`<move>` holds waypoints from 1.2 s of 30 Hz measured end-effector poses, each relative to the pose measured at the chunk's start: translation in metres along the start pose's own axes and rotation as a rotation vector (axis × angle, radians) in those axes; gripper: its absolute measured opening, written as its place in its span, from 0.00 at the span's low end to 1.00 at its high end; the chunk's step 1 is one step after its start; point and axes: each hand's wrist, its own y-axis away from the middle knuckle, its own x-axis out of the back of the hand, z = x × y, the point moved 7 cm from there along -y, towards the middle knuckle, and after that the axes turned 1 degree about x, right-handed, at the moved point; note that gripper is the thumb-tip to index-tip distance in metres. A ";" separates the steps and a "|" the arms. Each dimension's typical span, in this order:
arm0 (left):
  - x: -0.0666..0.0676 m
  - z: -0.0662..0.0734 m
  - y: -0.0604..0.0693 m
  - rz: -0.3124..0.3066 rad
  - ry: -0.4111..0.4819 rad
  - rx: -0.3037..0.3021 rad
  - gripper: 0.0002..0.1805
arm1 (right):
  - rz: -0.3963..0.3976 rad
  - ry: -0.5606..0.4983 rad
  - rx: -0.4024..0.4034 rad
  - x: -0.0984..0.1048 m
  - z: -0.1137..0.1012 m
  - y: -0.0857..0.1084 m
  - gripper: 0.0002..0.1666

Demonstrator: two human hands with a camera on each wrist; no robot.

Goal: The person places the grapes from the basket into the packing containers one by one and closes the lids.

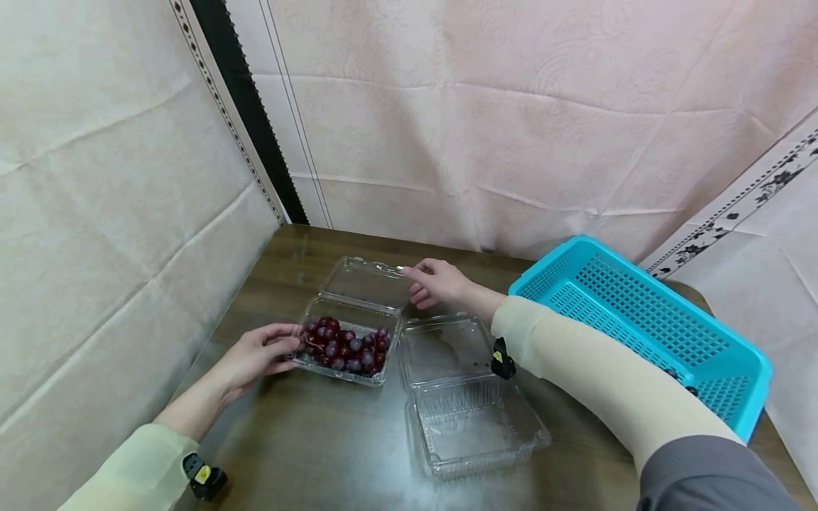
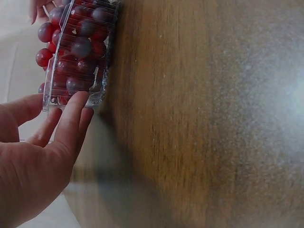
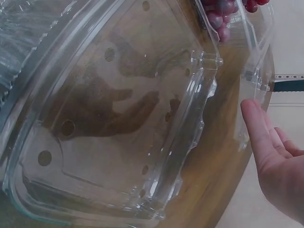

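Observation:
A clear hinged container (image 1: 345, 369) stands with its lid (image 1: 367, 282) raised at the back, and dark red grapes (image 1: 353, 345) lie in its base. My left hand (image 1: 258, 353) holds the base's left side; in the left wrist view that hand (image 2: 52, 147) has its thumb and fingers at the end wall of the container, beside the grapes (image 2: 78, 47). My right hand (image 1: 441, 285) touches the lid's right edge with thumb and fingertips. The right wrist view shows this hand (image 3: 275, 156) with fingers nearly straight at the lid's edge.
A second clear container (image 1: 473, 426), lid folded back, lies open and without fruit right of the grapes, below my right forearm. A blue perforated basket (image 1: 645, 312) with a few dark round things inside stands at the right. Pale cloth (image 1: 447, 142) hangs behind the wooden table (image 1: 287, 440).

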 end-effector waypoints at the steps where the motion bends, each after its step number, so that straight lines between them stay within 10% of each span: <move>1: 0.000 0.000 0.000 0.001 0.000 0.000 0.31 | 0.001 -0.024 -0.010 0.000 0.001 -0.001 0.31; 36: 0.002 -0.002 0.001 -0.010 -0.003 -0.006 0.32 | -0.013 -0.393 -0.097 -0.007 0.023 -0.016 0.44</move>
